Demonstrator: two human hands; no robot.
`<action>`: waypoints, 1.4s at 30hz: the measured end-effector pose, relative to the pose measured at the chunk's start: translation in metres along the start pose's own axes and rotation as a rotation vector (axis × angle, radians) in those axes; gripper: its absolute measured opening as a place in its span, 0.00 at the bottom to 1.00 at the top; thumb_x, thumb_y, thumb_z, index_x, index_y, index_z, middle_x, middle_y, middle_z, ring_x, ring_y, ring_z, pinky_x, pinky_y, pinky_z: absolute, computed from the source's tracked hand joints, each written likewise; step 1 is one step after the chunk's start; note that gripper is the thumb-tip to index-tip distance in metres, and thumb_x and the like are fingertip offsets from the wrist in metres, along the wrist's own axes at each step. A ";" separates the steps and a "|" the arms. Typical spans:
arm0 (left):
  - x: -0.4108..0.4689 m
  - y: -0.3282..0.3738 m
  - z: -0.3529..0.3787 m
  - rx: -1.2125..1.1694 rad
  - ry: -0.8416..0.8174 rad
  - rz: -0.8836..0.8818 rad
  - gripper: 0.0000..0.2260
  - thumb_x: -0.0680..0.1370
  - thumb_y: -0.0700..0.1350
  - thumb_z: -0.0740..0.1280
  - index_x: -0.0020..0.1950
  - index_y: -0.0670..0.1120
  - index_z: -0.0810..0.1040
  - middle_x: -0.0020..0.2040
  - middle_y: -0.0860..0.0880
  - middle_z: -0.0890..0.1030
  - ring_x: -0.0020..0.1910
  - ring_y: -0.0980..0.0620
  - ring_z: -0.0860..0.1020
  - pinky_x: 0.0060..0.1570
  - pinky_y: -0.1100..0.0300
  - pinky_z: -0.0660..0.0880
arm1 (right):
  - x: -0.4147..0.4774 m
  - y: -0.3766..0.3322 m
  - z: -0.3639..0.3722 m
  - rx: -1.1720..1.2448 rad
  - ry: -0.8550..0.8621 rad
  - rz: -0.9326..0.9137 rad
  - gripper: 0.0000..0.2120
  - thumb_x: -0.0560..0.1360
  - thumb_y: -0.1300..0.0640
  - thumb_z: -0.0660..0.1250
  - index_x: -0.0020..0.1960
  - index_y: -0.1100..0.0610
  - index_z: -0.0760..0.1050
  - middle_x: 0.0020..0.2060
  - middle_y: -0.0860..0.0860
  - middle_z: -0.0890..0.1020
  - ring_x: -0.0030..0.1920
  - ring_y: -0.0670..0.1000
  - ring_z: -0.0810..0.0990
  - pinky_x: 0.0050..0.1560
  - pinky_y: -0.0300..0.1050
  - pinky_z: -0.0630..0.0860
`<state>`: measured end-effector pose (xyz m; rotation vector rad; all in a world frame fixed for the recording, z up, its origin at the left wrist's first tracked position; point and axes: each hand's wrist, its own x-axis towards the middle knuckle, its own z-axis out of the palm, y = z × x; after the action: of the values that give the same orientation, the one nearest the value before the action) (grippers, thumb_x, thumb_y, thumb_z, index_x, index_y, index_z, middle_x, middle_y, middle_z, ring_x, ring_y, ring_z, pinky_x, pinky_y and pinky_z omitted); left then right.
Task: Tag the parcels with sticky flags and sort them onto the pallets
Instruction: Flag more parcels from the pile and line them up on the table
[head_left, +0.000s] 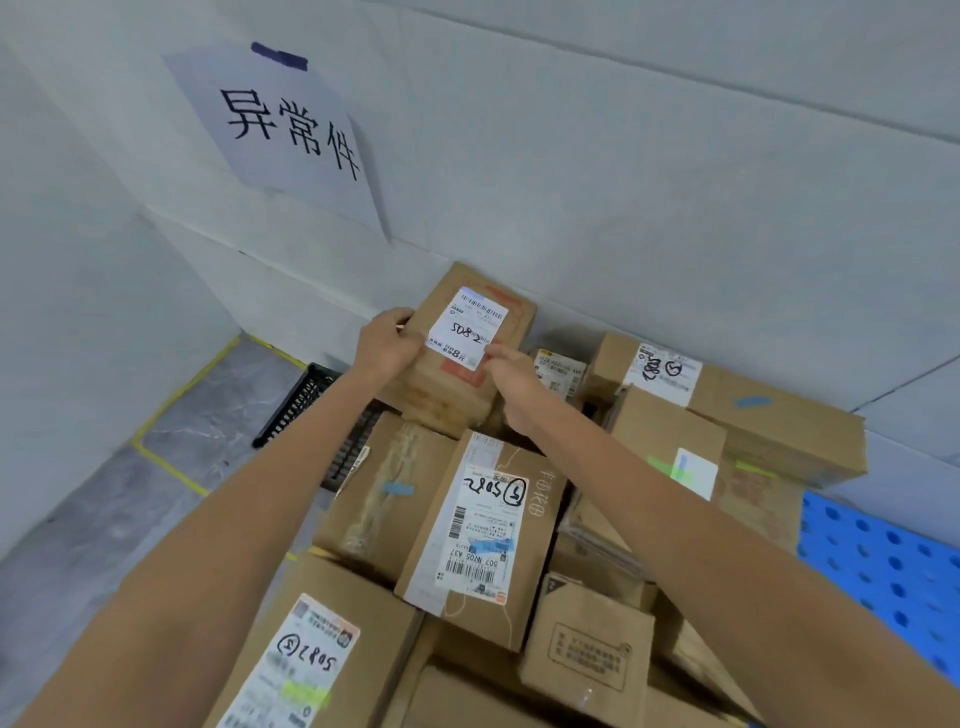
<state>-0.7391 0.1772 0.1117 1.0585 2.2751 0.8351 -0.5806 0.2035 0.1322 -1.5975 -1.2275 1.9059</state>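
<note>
Forearms (208, 519) outstretched, left hand (387, 345) gripping parcel (457, 397), right hand (511, 387) gripping opposite corner

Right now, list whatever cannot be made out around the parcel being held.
Head view:
Right hand: whether it pinches a flag; fingertips too small.
Held parcel: left side hidden by left hand.
Black pallet: mostly covered by parcels and forearm.
Blue pallet: cut by right edge.

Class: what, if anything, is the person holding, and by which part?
A labelled cardboard parcel. The left hand grips its left edge; the right hand touches its label at the near right corner, grip unclear.
</note>
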 end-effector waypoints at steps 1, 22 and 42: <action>-0.004 0.007 -0.008 -0.031 0.023 0.006 0.17 0.77 0.42 0.64 0.66 0.44 0.74 0.64 0.45 0.76 0.62 0.47 0.74 0.58 0.61 0.67 | -0.006 -0.005 0.000 0.025 0.002 -0.014 0.19 0.79 0.68 0.55 0.67 0.57 0.70 0.60 0.50 0.76 0.44 0.45 0.74 0.42 0.33 0.73; -0.388 0.256 0.008 -0.774 0.000 0.406 0.18 0.70 0.48 0.70 0.53 0.51 0.65 0.62 0.47 0.74 0.64 0.50 0.74 0.63 0.51 0.73 | -0.362 -0.007 -0.300 -0.010 0.191 -0.870 0.20 0.72 0.69 0.59 0.60 0.56 0.78 0.51 0.47 0.78 0.45 0.42 0.77 0.54 0.43 0.78; -0.661 0.184 0.309 -0.263 -0.791 0.096 0.29 0.76 0.47 0.70 0.73 0.50 0.60 0.66 0.48 0.68 0.58 0.50 0.73 0.43 0.66 0.73 | -0.486 0.366 -0.540 -0.242 0.356 -0.308 0.21 0.71 0.55 0.72 0.62 0.44 0.71 0.64 0.52 0.69 0.62 0.52 0.72 0.58 0.49 0.76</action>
<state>-0.0649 -0.1571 0.1411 1.1199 1.4255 0.5805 0.1507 -0.1537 0.1465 -1.6582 -1.4818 1.2617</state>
